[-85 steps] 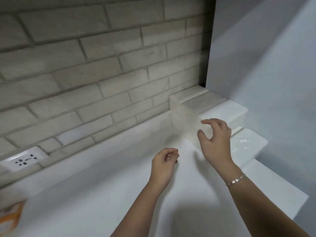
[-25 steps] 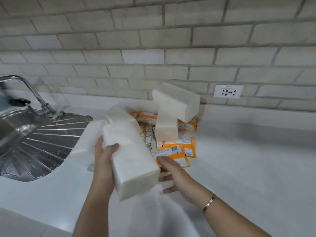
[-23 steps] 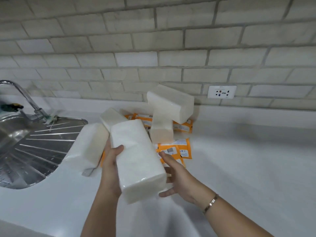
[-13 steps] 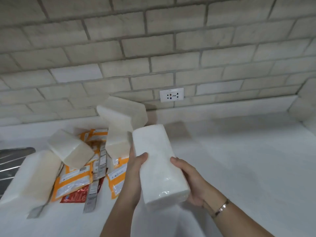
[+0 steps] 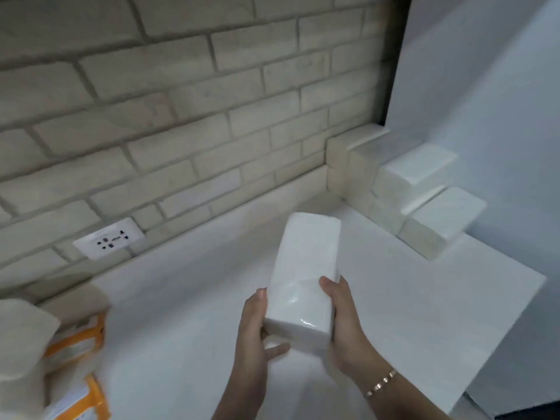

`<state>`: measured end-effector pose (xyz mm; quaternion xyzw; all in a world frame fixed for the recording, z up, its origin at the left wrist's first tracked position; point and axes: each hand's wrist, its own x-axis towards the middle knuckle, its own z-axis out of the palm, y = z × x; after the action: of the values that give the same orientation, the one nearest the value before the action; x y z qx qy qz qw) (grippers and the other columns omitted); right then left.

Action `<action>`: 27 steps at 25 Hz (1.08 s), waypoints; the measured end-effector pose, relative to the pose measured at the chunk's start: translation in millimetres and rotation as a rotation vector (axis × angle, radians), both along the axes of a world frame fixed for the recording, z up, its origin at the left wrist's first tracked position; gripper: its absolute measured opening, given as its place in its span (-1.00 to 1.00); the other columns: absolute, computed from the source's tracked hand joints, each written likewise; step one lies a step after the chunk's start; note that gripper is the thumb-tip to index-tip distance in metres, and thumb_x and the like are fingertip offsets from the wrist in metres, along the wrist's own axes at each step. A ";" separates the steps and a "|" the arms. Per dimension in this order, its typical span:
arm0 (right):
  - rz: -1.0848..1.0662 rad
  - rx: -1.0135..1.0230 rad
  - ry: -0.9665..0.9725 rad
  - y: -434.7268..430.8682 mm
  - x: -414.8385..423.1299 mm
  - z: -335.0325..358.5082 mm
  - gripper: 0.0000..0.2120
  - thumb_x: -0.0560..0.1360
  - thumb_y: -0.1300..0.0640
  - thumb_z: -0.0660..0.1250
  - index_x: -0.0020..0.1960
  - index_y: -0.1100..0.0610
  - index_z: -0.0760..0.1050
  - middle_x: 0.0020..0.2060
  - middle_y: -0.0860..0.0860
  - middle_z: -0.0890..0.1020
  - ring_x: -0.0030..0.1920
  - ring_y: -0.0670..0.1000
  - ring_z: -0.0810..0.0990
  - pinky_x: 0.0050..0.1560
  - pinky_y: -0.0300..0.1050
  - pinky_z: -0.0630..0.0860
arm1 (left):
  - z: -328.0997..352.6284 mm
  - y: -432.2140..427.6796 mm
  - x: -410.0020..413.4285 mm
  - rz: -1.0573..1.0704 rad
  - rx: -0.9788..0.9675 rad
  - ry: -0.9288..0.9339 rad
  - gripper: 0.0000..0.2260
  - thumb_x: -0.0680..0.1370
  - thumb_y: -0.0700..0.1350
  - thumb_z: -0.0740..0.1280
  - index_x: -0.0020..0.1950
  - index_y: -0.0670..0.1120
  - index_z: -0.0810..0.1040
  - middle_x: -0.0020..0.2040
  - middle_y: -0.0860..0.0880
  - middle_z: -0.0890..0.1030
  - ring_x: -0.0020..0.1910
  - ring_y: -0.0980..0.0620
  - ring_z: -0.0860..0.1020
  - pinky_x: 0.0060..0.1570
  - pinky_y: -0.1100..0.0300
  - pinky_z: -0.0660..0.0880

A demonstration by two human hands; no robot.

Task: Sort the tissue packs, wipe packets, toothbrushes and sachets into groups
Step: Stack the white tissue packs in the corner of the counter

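Tissue pack (image 5: 303, 277): clamped lengthwise between left hand (image 5: 254, 325) and right hand (image 5: 344, 322), both gripping its near end above the counter (image 5: 181, 313); aimed far-right, likely to join the stacked tissue packs (image 5: 424, 189) there.

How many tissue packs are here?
4: held pack between left hand and right hand; two corner packs at right; blurred pack at left edge. More may be hidden.
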<state>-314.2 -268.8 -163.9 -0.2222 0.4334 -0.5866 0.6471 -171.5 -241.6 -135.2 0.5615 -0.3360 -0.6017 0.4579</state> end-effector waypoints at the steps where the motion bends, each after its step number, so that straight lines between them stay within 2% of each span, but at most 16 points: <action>1: -0.065 -0.014 -0.019 -3.8 -22.5 -1.3 -0.26 0.31 -0.17 0.51 0.41 0.05 0.40 0.24 0.19 0.67 0.21 0.27 0.67 0.28 0.41 0.53 | 1.3 -5.7 -25.9 -0.023 0.004 0.005 -0.48 0.45 0.46 0.28 0.26 0.17 0.59 0.18 0.09 0.71 0.13 0.09 0.68 0.17 -0.18 0.60; 4: -0.223 -0.059 -0.016 -9.6 -81.6 -1.4 -0.28 0.41 -0.14 0.52 0.48 -0.02 0.34 0.30 0.18 0.63 0.28 0.28 0.63 0.30 0.42 0.52 | 3.8 -18.3 -101.0 -0.047 -0.007 0.039 -0.45 0.36 0.42 0.36 0.22 0.14 0.56 0.15 0.07 0.70 0.15 0.02 0.68 0.16 -0.18 0.60; 6: -0.305 -0.076 0.037 -12.0 -109.7 3.7 -0.25 0.38 -0.18 0.55 0.49 -0.10 0.35 0.34 0.13 0.61 0.30 0.24 0.62 0.31 0.36 0.53 | 6.0 -26.0 -142.4 -0.037 -0.024 0.079 -0.60 0.42 0.22 0.51 0.19 0.13 0.56 0.12 0.07 0.72 0.12 0.03 0.70 0.16 -0.17 0.61; 8: -0.399 -0.076 0.072 -15.4 -138.9 6.8 -0.20 0.31 -0.25 0.58 0.48 -0.15 0.37 0.34 0.09 0.60 0.32 0.21 0.61 0.35 0.36 0.50 | 8.4 -36.8 -182.7 -0.042 -0.030 0.140 -0.71 0.52 0.00 0.47 0.22 0.07 0.56 0.13 0.03 0.73 0.11 0.00 0.71 0.15 -0.18 0.61; 10: -0.464 -0.060 0.075 -21.0 -168.2 8.0 -0.23 0.32 -0.24 0.57 0.46 -0.19 0.39 0.32 0.06 0.63 0.29 0.20 0.63 0.34 0.38 0.50 | 9.1 -49.2 -216.9 -0.059 -0.023 0.195 -0.77 0.59 -0.10 0.39 0.24 0.01 0.56 0.13 -0.03 0.73 0.11 -0.05 0.71 0.12 -0.15 0.62; 13: -0.516 -0.059 0.145 -32.6 -205.7 13.6 -0.42 0.45 -0.10 0.52 0.42 -0.13 0.44 0.26 0.03 0.66 0.23 0.14 0.67 0.30 0.30 0.55 | 5.2 -68.4 -255.1 -0.080 -0.006 0.222 -0.76 0.61 -0.09 0.37 0.27 0.00 0.56 0.15 -0.04 0.72 0.10 -0.07 0.71 0.03 -0.08 0.65; 15: -0.565 -0.021 0.246 -41.2 -225.6 16.6 -0.42 0.51 -0.06 0.49 0.47 -0.09 0.40 0.37 0.01 0.58 0.30 0.04 0.62 0.37 0.20 0.53 | 2.0 -80.7 -274.6 -0.068 0.006 0.208 -0.76 0.60 -0.08 0.39 0.26 0.00 0.56 0.14 -0.03 0.72 0.08 -0.06 0.72 0.03 -0.06 0.65; 17: -0.604 0.055 0.418 -51.7 -246.3 18.9 -0.33 0.56 -0.04 0.46 0.58 -0.17 0.25 0.56 -0.05 0.33 0.51 -0.03 0.35 0.53 0.16 0.35 | -1.5 -93.8 -292.4 -0.049 0.023 0.201 -0.78 0.58 -0.09 0.41 0.22 -0.03 0.57 0.10 -0.03 0.73 0.05 -0.05 0.72 0.10 -0.10 0.64; 18: -0.596 0.063 0.529 -58.2 -255.6 21.4 -0.34 0.59 -0.02 0.42 0.59 -0.23 0.21 0.60 -0.10 0.21 0.58 -0.04 0.19 0.58 0.17 0.24 | -3.0 -101.0 -300.2 -0.043 0.025 0.197 -0.79 0.58 -0.08 0.42 0.20 -0.04 0.59 0.08 -0.02 0.74 0.03 -0.04 0.73 0.13 -0.12 0.63; 20: -0.520 0.036 0.752 -71.8 -271.3 27.3 -0.40 0.63 0.01 0.34 0.57 -0.32 0.19 0.64 -0.16 0.05 0.61 -0.09 -0.04 0.62 0.19 0.09 | -4.8 -114.0 -313.2 -0.047 0.016 0.172 -0.80 0.57 -0.06 0.45 0.17 -0.02 0.60 0.03 0.02 0.74 0.01 -0.01 0.72 0.16 -0.12 0.62; 22: -0.417 0.036 0.860 -84.8 -281.5 31.3 -0.39 0.65 -0.02 0.30 0.59 -0.34 0.14 0.65 -0.19 -0.09 0.62 -0.11 -0.17 0.63 0.17 -0.02 | -9.4 -126.2 -326.2 -0.056 -0.008 0.144 -0.77 0.55 -0.03 0.47 0.19 0.01 0.60 0.05 0.05 0.73 0.04 0.01 0.71 0.20 -0.10 0.60; 25: -0.332 0.090 0.937 -102.3 -294.4 26.2 -0.34 0.65 -0.08 0.27 0.64 -0.30 0.02 0.65 -0.14 -0.26 0.63 -0.04 -0.28 0.61 0.13 -0.12 | -22.1 -145.6 -350.7 -0.090 -0.014 0.095 -0.63 0.54 0.08 0.45 0.32 0.10 0.50 0.22 0.08 0.66 0.20 0.03 0.64 0.32 -0.09 0.53; 27: -0.309 0.109 0.982 -111.4 -302.2 21.2 -0.32 0.65 -0.10 0.26 0.65 -0.27 -0.03 0.65 -0.11 -0.30 0.63 0.00 -0.29 0.61 0.11 -0.14 | -26.5 -158.1 -365.9 -0.088 0.045 0.059 -0.35 0.47 0.22 0.41 0.53 0.17 0.30 0.42 0.05 0.50 0.36 -0.02 0.51 0.42 -0.12 0.43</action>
<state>-616.3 -380.1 -142.7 -0.3709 0.7436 -0.4785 0.2838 -537.4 -399.7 -161.8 0.5385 -0.3332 -0.6450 0.4277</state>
